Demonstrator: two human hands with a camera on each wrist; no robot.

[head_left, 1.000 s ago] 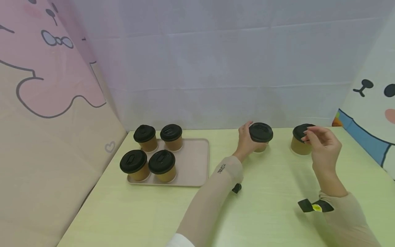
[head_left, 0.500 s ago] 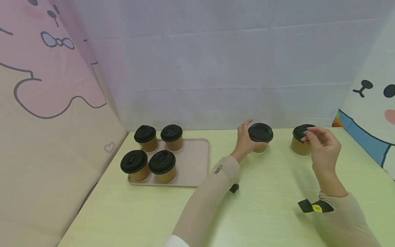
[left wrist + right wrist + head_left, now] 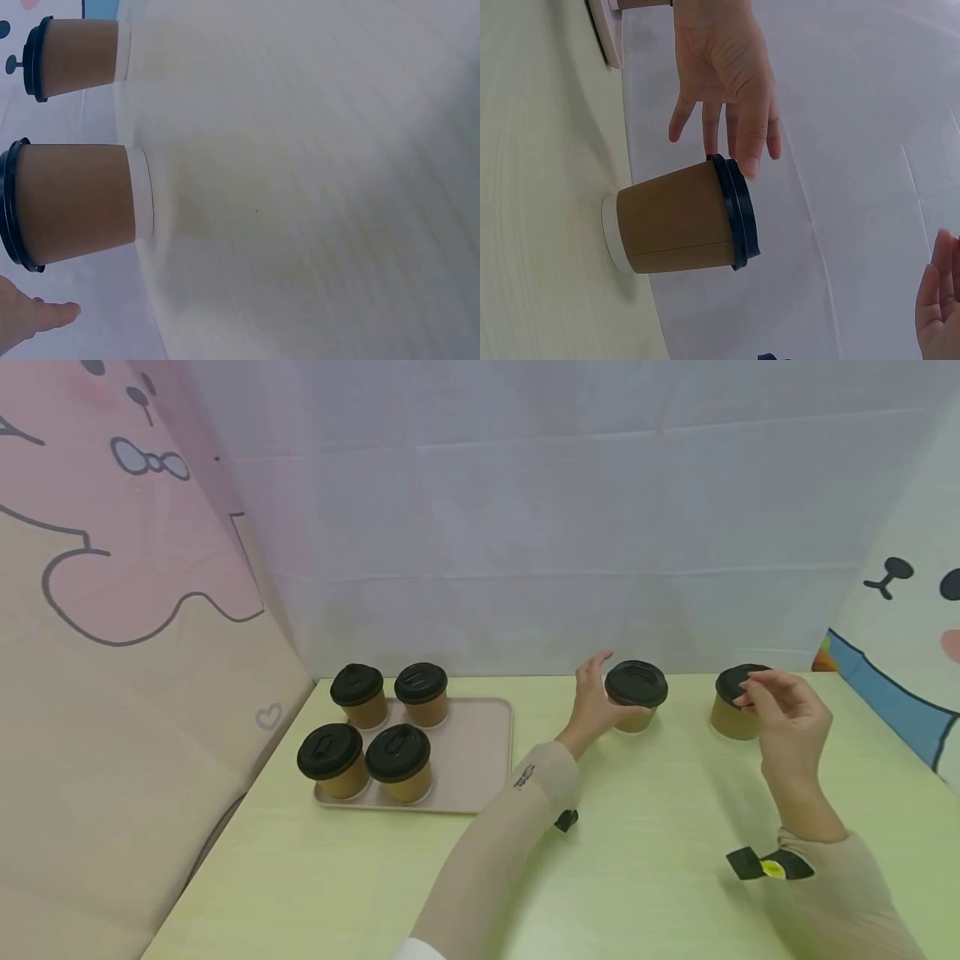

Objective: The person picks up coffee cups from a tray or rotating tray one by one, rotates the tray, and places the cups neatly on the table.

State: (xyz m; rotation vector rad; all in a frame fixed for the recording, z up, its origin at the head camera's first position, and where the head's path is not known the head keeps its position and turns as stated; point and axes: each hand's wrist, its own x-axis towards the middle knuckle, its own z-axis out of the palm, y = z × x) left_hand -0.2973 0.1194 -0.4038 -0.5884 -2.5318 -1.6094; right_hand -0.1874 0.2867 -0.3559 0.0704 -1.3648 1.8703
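A brown paper cup with a black lid point(image 3: 636, 683) stands upright on the table. Beside its left side my left hand point(image 3: 592, 706) has its fingers spread. In the left wrist view the thumb point(image 3: 56, 315) is apart from this cup point(image 3: 75, 202). The right wrist view shows the left hand point(image 3: 724, 75) with its fingers extended near the lid point(image 3: 736, 214). Farther right is another lidded paper cup point(image 3: 733, 718). My right hand point(image 3: 795, 727), fingers loosely bent, hovers in front of it and covers part of its lid; nothing is seen in that hand point(image 3: 941, 300).
On the left, a beige tray point(image 3: 480, 752) carries several lidded paper cups point(image 3: 408, 781) at its left side. The light yellow table point(image 3: 637, 868) ends at a white cloth backdrop point(image 3: 525, 527). Printed cloths hang at both sides.
The left hand has drawn slightly left from the cup, its fingers spreading. The right hand stays about where it was, and the cups keep their places. The head view has shifted a little.
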